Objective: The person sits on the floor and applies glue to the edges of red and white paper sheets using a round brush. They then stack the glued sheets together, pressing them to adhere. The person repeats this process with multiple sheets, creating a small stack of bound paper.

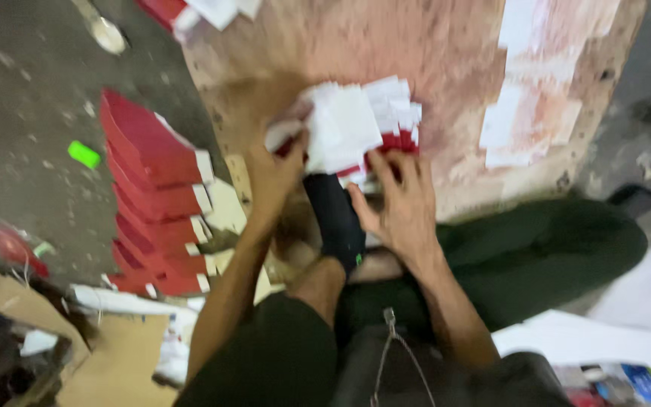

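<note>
A fanned pile of white and red paper cards point(359, 124) lies on a stained wooden board point(446, 53). My left hand point(274, 169) grips the pile's left edge, thumb on top of a white card. At the pile's near edge, my right hand point(399, 203) rests with fingers spread on the red cards. Between the hands a foot in a dark sock point(334, 215) presses against the board. The frame is motion-blurred.
A row of folded red cardboard pieces point(156, 196) leans on the grey floor at left. More white sheets point(533, 83) lie on the board's right side. Brown cardboard point(114, 362) sits at lower left, white sheets point(604, 339) at lower right, a green scrap point(84, 154) on the floor.
</note>
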